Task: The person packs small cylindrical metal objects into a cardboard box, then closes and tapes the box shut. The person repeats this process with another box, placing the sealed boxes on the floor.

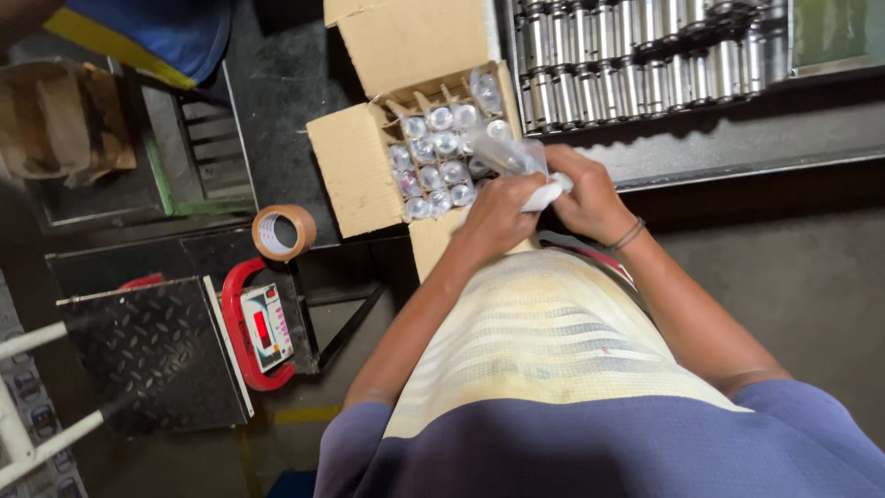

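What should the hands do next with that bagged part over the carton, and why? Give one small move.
Probably lower the plastic-wrapped part into the free cell at the near right of the divided carton. Both the left hand and right hand grip it just above that edge, and most other cells already hold wrapped metal cylinders.

The person wears a short-sleeved shirt (pixel 553 369), cream with faint horizontal stripes across the chest, dusky blue at sleeves and lower part. A thin dark band (pixel 628 235) circles the right wrist.
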